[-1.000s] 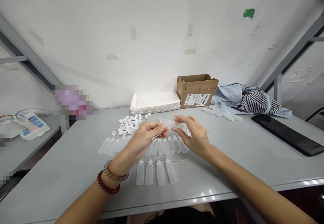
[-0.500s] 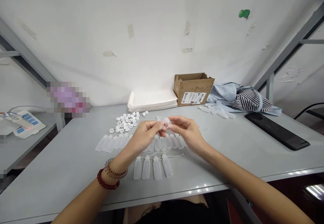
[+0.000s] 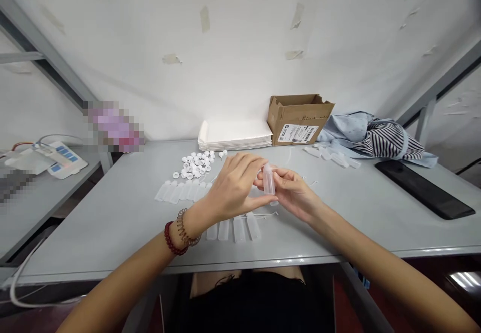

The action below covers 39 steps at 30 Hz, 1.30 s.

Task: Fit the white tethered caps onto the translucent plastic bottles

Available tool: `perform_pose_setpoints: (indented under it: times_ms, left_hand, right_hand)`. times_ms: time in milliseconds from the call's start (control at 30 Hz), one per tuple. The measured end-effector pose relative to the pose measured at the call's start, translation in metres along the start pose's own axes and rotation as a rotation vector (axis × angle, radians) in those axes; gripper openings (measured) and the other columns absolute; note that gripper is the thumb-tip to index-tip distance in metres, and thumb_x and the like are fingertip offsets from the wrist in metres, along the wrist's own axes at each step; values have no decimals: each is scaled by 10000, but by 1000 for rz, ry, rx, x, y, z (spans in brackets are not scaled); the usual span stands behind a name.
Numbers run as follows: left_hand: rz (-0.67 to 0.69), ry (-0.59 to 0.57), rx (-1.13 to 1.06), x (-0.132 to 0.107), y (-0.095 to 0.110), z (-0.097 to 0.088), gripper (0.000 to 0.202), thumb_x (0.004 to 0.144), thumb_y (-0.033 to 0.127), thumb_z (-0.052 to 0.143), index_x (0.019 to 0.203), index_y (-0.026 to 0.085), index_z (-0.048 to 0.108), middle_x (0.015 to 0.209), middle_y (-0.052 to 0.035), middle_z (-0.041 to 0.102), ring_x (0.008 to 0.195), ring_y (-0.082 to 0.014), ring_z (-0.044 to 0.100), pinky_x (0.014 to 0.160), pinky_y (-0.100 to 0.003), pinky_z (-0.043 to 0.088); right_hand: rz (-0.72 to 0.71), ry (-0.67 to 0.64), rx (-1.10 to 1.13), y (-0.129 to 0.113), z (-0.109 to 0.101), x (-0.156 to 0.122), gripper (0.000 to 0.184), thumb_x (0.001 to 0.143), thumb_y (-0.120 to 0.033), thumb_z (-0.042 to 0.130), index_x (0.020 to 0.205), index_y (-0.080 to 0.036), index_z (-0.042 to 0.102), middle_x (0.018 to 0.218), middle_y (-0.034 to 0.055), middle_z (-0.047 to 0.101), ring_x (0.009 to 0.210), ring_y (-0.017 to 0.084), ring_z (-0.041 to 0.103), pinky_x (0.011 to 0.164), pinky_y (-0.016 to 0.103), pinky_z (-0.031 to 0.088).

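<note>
Bottle (image 3: 268, 180) between my hands, long axis near upright.
My right hand (image 3: 295, 191) pinches its side; my left hand (image 3: 235, 182) reaches across, fingertips by the top, thumb low — whether it grips, I can't tell. Below, a grey table (image 3: 319, 240); beyond, white caps (image 3: 197, 164), an open box (image 3: 298, 122), a wall (image 3: 240, 82).

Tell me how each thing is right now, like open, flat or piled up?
Held bottle: roughly upright, in the grip of the right hand; capped or not, unclear
Front bottles: lying in a row
White caps: loosely piled
Cardboard box: top open
White packets: stacked flat
Striped cloth: bunched up
Black slab: lying flat
</note>
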State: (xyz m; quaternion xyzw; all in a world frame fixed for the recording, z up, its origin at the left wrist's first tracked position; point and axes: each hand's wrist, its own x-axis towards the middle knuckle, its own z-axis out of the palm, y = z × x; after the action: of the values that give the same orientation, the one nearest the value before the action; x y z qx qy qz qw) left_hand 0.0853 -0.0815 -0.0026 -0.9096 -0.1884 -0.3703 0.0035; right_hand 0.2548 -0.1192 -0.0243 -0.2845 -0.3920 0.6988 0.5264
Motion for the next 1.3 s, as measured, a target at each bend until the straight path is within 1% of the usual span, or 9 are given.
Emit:
perform_pose_setpoints:
  times_ms: [267,400,567,667,733,800,933,1133,1300]
  left_hand:
    - [-57,-240,-59,-18,20,-6,464,777,463,666,1069,125,541,1017,-106,607,977,-261,495,836,-400,414]
    - [-103,-313,-51,-31,27,-4,462,767,452,682,1064,129,538,1008,-96,604,951,-258,482,814,-400,407]
    - [-173,-358,1,-40,39,3,492,701,460,738,1005,114,566,959,-98,601,925,-279,472,786,-428,411]
    - [-249,-393,19,-44,46,8,493,651,437,776,966,107,590,941,-106,583,950,-296,450,798,-437,418]
    - [-290,-426,35,-46,49,11,481,633,420,786,947,105,602,936,-110,572,958,-301,437,810,-445,420]
    - [-311,-459,50,-46,50,11,466,635,419,780,935,106,609,928,-110,563,956,-302,429,815,-454,417]
    - [-327,-512,72,-44,48,9,435,659,437,752,916,112,618,912,-105,552,933,-296,425,800,-454,414]
    - [-311,-546,88,-44,45,4,433,676,465,730,936,137,618,921,-96,549,936,-292,424,816,-466,399]
    - [-287,-556,108,-44,44,1,438,684,479,721,938,136,619,909,-102,560,930,-300,435,807,-475,399]
  right_hand:
    - [59,29,-269,7,-10,-39,201,792,-284,691,975,-207,663,902,26,677,828,146,616,787,289,439]
    - [69,97,-334,6,-12,-51,248,766,-313,710,980,-205,649,946,25,628,771,119,550,661,244,412]
    - [72,197,-406,9,-14,-53,177,788,-342,669,779,-170,630,703,-4,581,626,103,506,631,256,417]
    - [83,202,-567,13,-17,-53,165,799,-334,645,787,-174,606,654,-11,584,600,114,522,630,273,445]
    - [19,217,-747,17,-19,-53,125,816,-306,620,814,-182,602,672,-4,600,606,125,542,609,275,459]
    - [-131,219,-972,21,-21,-55,70,842,-255,582,842,-188,602,737,17,623,652,139,568,614,278,471]
    - [-429,108,-1289,29,-25,-56,117,898,-151,482,936,-176,590,828,50,629,714,142,584,653,275,490]
    - [-592,-86,-1592,28,-28,-54,223,911,-82,416,909,-147,630,828,77,639,731,159,553,644,288,461]
    - [-665,-152,-1741,25,-25,-53,265,888,-25,402,864,-148,635,813,60,659,769,177,508,653,313,371]
